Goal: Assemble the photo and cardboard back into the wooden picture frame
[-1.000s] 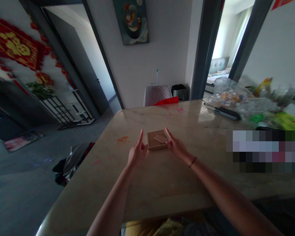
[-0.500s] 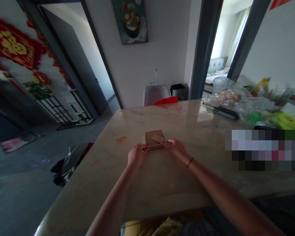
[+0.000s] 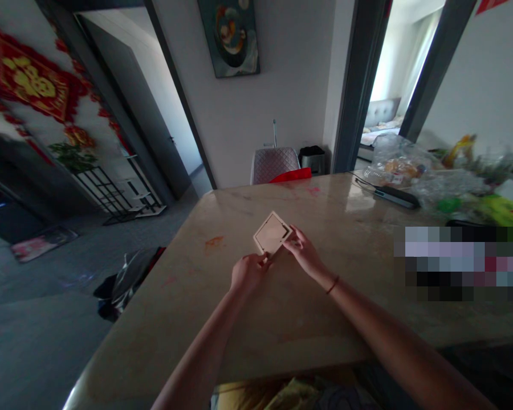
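Both hands hold a small, shallow square tray that looks like light wood, turned so one corner points away from me. A flat inner panel of similar colour fills most of it, with a dark gap along the right corner. My left hand pinches the near corner, thumb at the rim. At the right corner, the fingers of my right hand are closed on the edge. The tray seems tilted up above the table; its underside is hidden.
Plastic bags and a dark elongated device with a cable lie at the right. Beyond the far edge stands a quilted chair with a red item. A dark bag is left of the table.
The tray has turned from nearly square-on to a diamond position and looks tilted up. The smaller piece seen lying askew inside no longer shows. Both hands have shifted with the tray.
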Tool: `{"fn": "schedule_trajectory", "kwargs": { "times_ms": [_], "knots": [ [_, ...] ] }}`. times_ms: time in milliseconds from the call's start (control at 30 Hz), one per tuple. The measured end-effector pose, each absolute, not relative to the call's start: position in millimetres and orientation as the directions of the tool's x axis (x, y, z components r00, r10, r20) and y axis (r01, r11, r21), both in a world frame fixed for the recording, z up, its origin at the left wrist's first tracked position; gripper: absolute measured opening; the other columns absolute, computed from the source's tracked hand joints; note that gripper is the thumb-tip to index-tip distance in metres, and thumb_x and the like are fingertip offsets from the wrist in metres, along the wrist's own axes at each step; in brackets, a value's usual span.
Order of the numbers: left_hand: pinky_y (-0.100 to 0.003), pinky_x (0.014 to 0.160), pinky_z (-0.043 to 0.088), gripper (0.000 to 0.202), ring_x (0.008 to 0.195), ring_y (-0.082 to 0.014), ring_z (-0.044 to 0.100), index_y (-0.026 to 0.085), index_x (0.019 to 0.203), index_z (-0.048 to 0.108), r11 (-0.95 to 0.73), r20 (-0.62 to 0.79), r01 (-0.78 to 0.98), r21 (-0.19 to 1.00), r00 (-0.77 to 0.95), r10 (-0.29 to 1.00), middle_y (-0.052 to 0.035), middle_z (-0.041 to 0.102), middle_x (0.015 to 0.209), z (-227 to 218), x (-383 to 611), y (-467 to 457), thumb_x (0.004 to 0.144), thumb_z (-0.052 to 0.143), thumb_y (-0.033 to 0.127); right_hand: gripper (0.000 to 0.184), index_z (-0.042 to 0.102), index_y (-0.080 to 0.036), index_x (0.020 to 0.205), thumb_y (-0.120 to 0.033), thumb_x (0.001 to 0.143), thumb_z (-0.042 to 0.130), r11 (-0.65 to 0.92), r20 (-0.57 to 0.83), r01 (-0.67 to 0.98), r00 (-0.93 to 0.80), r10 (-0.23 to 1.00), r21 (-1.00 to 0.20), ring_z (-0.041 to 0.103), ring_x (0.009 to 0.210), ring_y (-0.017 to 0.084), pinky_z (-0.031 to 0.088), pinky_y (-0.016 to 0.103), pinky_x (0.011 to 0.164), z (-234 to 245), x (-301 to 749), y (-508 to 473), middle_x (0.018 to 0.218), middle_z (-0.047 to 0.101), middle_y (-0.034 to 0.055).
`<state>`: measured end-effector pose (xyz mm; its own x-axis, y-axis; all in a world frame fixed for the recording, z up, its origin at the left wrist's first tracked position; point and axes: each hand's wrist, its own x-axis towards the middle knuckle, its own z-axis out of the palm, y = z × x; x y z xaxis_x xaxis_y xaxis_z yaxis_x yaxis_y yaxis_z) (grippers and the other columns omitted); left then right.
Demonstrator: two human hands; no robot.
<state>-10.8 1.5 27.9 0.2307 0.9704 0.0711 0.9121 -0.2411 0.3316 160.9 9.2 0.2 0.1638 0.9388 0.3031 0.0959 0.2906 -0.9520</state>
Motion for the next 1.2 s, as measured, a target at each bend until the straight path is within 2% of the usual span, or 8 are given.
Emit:
{"fn": "schedule_trajectory", "kwargs": {
  "times_ms": [267,367,467,567,667,767,1000,1200],
  "knots": [
    [-0.023,0.059,0.038,0.033,0.070,-0.0161,0.062,0.023,0.107,0.066,-0.314,0.094,0.832,0.458,0.306,0.947,-0.0055,0.071,0.086,18,-5,0,0.083,0.047,0.034,0.075,0.027,-0.018,0.136,-0.037,0.071,0.060,0.316,0.341,0.134,0.236,0.910,-0.939,0.063,0.084,0.020,0.055,0.032,0.066,-2,158,2,0.108,0.060,0.0123],
    [-0.023,0.061,0.040,0.033,0.073,-0.0167,0.062,0.023,0.106,0.067,-0.282,0.067,0.789,0.545,0.295,0.953,-0.0057,0.071,0.087,16,-5,1,0.083,0.047,0.034,0.073,0.029,-0.015,0.134,-0.038,0.072,0.059,0.318,0.358,0.173,0.297,0.885,-0.932,0.064,0.082,0.020,0.055,0.031,0.064,-6,159,5,0.104,0.061,0.0134],
    [-0.025,0.067,0.042,0.032,0.078,-0.0174,0.062,0.023,0.104,0.067,-0.275,0.133,0.723,0.634,0.249,0.959,-0.0061,0.070,0.095,13,-5,4,0.083,0.047,0.036,0.068,0.033,-0.014,0.131,-0.039,0.073,0.058,0.348,0.403,0.222,0.299,0.865,-0.911,0.064,0.080,0.020,0.054,0.031,0.063,-8,158,6,0.102,0.062,0.0130],
    [-0.027,0.072,0.045,0.041,0.085,-0.0181,0.062,0.021,0.114,0.061,-0.243,0.193,0.518,0.820,0.150,0.970,-0.0084,0.067,0.106,12,-6,10,0.084,0.045,0.043,0.066,0.035,-0.015,0.131,-0.039,0.074,0.059,0.397,0.474,0.296,0.261,0.841,-0.869,0.063,0.078,0.019,0.053,0.031,0.065,-5,156,1,0.100,0.063,0.0120],
    [-0.028,0.071,0.048,0.056,0.088,-0.0194,0.064,0.016,0.127,0.049,-0.081,0.069,0.137,0.987,0.090,0.994,-0.0128,0.063,0.114,16,-7,13,0.085,0.039,0.052,0.060,0.041,-0.018,0.128,-0.037,0.075,0.059,0.429,0.531,0.405,0.181,0.828,-0.808,0.063,0.080,0.019,0.052,0.033,0.070,-1,153,-4,0.102,0.064,0.0112],
    [-0.029,0.070,0.050,0.063,0.083,-0.0192,0.066,0.016,0.134,0.039,0.051,-0.041,-0.094,0.994,0.110,0.993,-0.0157,0.059,0.119,22,-6,10,0.085,0.036,0.056,0.053,0.045,-0.019,0.126,-0.034,0.077,0.058,0.477,0.586,0.503,0.075,0.807,-0.721,0.061,0.088,0.020,0.050,0.035,0.078,1,152,-7,0.104,0.064,0.0103],
    [-0.027,0.062,0.051,0.061,0.073,-0.0181,0.067,0.016,0.132,0.042,0.126,-0.122,-0.156,0.980,0.036,0.992,-0.0152,0.063,0.113,32,-7,7,0.086,0.034,0.055,0.047,0.048,-0.022,0.125,-0.030,0.080,0.055,0.608,0.672,0.536,-0.098,0.734,-0.586,0.058,0.103,0.021,0.045,0.038,0.090,3,155,-7,0.112,0.063,0.0083],
    [-0.027,0.058,0.051,0.065,0.065,-0.0174,0.064,0.010,0.102,0.062,0.209,-0.201,-0.158,0.965,0.066,0.977,-0.0101,0.068,0.078,27,-14,13,0.076,0.041,0.067,0.030,0.062,-0.022,0.108,-0.035,0.082,0.054,0.638,0.591,0.536,-0.288,0.754,-0.553,0.060,0.101,0.021,0.045,0.039,0.092,1,152,-10,0.108,0.066,0.0072]
  ]
}}
